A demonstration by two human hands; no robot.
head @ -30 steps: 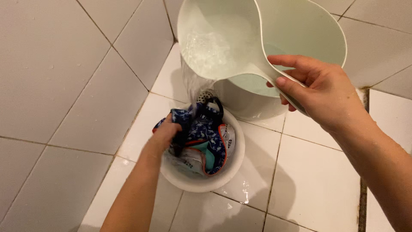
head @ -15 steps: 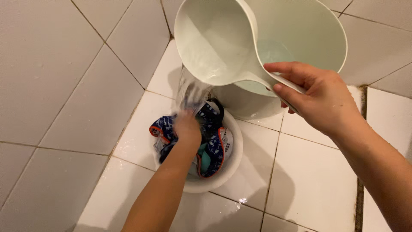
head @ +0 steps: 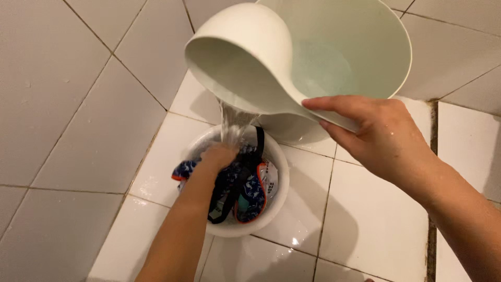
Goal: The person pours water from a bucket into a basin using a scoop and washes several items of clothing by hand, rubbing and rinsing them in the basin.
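Head view: the small white plastic basin (head: 276, 172) sits near the tiled wall, open floor to its right. Above it, the right hand (head: 378, 138) grips a pale green plastic scoop's (head: 240, 57) handle; the left hand (head: 219, 156) clenches dark patterned cloth (head: 250, 190) inside.

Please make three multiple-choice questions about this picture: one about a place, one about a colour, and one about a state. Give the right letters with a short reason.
1. Where does the patterned cloth lie?
A. inside the small white basin
B. on the bare floor tiles
C. inside the large bucket

2. What colour is the dipper held by the right hand?
A. red
B. pale green-white
C. black

3. What is the state of the dipper?
A. lying flat on the floor
B. hanging on the wall
C. tilted, with water running out

Answers:
1. A, the cloth fills the round basin, and the left hand presses into it.
2. B, its bowl and handle are the same pale shade as the large bucket behind it.
3. C, a stream falls from its lower rim onto the left hand and the cloth.
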